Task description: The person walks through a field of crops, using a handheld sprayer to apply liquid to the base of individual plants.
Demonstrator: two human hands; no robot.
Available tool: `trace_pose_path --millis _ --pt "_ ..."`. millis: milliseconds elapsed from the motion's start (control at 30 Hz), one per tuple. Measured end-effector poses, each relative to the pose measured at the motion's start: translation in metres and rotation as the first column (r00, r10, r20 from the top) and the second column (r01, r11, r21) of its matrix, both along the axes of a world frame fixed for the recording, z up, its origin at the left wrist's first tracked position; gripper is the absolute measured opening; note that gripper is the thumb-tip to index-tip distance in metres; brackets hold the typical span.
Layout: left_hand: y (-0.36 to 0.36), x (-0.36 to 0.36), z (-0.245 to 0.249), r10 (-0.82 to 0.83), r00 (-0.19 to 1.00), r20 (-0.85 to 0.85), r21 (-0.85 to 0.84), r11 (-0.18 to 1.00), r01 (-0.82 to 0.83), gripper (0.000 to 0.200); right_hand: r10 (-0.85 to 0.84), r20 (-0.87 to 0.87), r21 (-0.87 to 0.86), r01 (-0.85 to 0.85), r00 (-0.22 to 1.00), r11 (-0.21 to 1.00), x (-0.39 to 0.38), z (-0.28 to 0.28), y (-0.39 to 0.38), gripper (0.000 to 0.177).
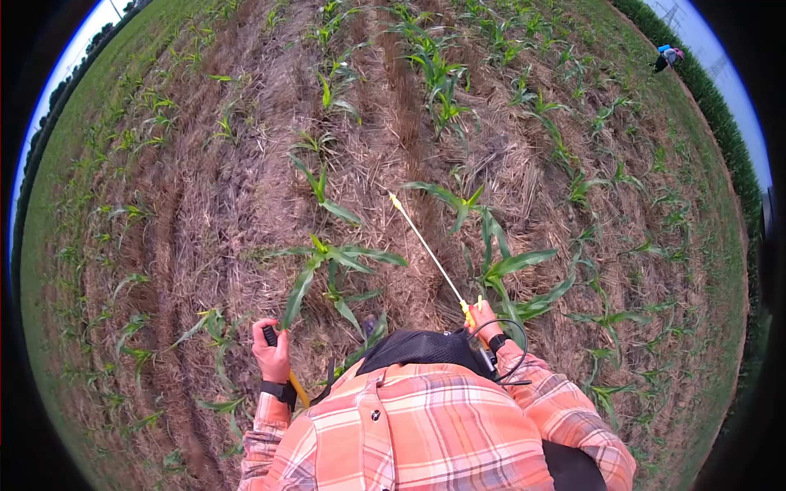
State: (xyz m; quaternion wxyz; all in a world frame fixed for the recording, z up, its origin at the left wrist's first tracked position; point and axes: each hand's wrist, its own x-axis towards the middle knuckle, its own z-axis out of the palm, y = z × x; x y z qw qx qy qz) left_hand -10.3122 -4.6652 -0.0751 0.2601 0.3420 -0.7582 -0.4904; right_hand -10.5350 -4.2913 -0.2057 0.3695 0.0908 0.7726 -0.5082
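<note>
My right hand (485, 322) is closed around the yellow handle of a spray wand (431, 255). Its thin pale tube slants up and to the left, ending in a yellow nozzle (395, 201) over the straw-covered soil between young maize plants. A black hose (517, 324) loops beside that hand and wrist. On the left, my left hand (271, 353) wraps around the black grip of a pump lever (300, 391), whose yellow bar runs back toward my side. Just ahead of my left hand grows a maize plant (321, 255); another maize plant (498, 266) stands near my right hand.
Rows of maize seedlings run forward across soil (270, 164) littered with dry straw. Another person (669, 56) is far off at the upper right, by a tall green crop edge (711, 98). Pylons rise behind it.
</note>
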Motion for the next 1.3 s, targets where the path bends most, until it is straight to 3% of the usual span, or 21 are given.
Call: trace_pose_path --millis 33,67,133,167,200,267,300,400,467,533,567,700,767,900,1033,1067,1133,1200,1233,1300 --pt "-0.008 -0.008 0.000 -0.006 1.000 -0.008 -0.008 1.000 0.006 0.022 0.031 -0.010 -0.077 -0.031 0.999 0.997 -0.003 0.005 -0.022 0.019" --pt "-0.015 -0.015 -0.001 -0.013 1.000 -0.017 -0.017 1.000 0.013 0.022 0.168 0.036 0.004 -0.169 0.985 0.986 -0.009 0.014 -0.035 0.019" --pt "-0.029 -0.026 -0.011 -0.022 1.000 -0.014 -0.006 1.000 0.022 0.022 0.236 -0.004 -0.073 -0.235 0.972 0.969 -0.012 0.016 -0.062 0.019" --pt "-0.036 -0.031 -0.015 -0.028 1.000 -0.010 0.000 1.000 0.028 0.022 0.253 0.030 -0.198 -0.242 0.967 0.950 -0.013 0.005 -0.070 0.020" --pt "-0.040 -0.038 -0.012 -0.032 0.999 -0.007 0.003 0.999 0.032 0.022 0.279 0.129 -0.192 -0.252 0.952 0.949 -0.018 0.021 -0.085 0.020" --pt "-0.045 -0.055 -0.002 -0.010 0.999 0.040 0.049 0.999 0.008 0.021 0.377 0.105 -0.198 -0.352 0.920 0.915 -0.026 0.022 -0.102 0.022" --pt "-0.050 -0.062 -0.001 -0.020 0.999 0.040 0.025 0.999 0.019 0.021 0.503 0.004 -0.073 -0.501 0.865 0.862 -0.036 0.032 -0.112 0.024" --pt "-0.062 -0.073 0.022 -0.043 0.998 -0.050 -0.069 0.997 0.040 0.023 0.575 -0.105 -0.068 -0.583 0.811 0.810 -0.061 -0.003 -0.123 0.025" --pt "-0.058 -0.083 0.068 0.121 0.992 -0.048 0.175 0.978 -0.111 0.020 0.555 -0.035 -0.097 -0.556 0.831 0.826 -0.086 0.002 -0.130 0.026" --pt "-0.072 -0.099 0.067 0.126 0.989 -0.082 -0.048 0.990 -0.130 0.019 0.391 0.138 -0.179 -0.365 0.910 0.913 -0.112 -0.005 -0.136 0.022" --pt "-0.084 -0.107 0.050 0.132 0.990 -0.044 -0.093 0.986 -0.136 0.019 0.375 0.116 -0.172 -0.353 0.920 0.920 -0.132 -0.013 -0.139 0.020" --pt "-0.094 -0.215 0.011 0.009 0.996 0.092 -0.084 0.996 -0.001 0.018 0.191 0.194 -0.147 -0.164 0.962 0.975 -0.204 -0.009 -0.139 0.015" --pt "-0.098 -0.261 -0.006 -0.045 0.993 0.112 -0.161 0.985 0.063 0.016 0.047 0.138 -0.162 -0.024 0.989 0.986 -0.234 -0.018 -0.129 0.015" --pt "-0.102 -0.323 0.000 -0.040 0.970 0.241 -0.159 0.984 0.080 0.016 -0.198 0.071 -0.142 0.207 0.978 0.968 -0.285 -0.006 -0.103 0.018" --pt "-0.108 -0.359 0.019 -0.062 0.989 0.133 -0.260 0.961 0.095 0.018 -0.401 0.047 -0.201 0.402 0.915 0.894 -0.334 -0.006 -0.079 0.019" --pt "-0.113 -0.356 0.035 -0.022 0.982 0.188 -0.147 0.988 0.050 0.019 -0.489 0.073 -0.216 0.492 0.869 0.843 -0.341 -0.005 -0.074 0.020" --pt "-0.127 -0.344 0.068 -0.009 0.998 0.062 -0.207 0.978 0.022 0.021 -0.550 0.024 -0.221 0.541 0.835 0.811 -0.359 -0.011 -0.067 0.021" --pt "-0.121 -0.330 0.120 0.108 0.994 -0.029 -0.045 0.993 -0.109 0.020 -0.593 -0.022 -0.203 0.578 0.805 0.791 -0.373 -0.006 -0.068 0.020" --pt "-0.121 -0.328 0.136 0.118 0.989 -0.093 -0.041 0.992 -0.123 0.020 -0.617 -0.012 -0.211 0.601 0.787 0.771 -0.379 -0.005 -0.070 0.021" --pt "-0.137 -0.327 0.136 0.130 0.991 -0.029 -0.193 0.972 -0.133 0.019 -0.650 0.023 -0.225 0.638 0.759 0.737 -0.388 -0.006 -0.079 0.021"
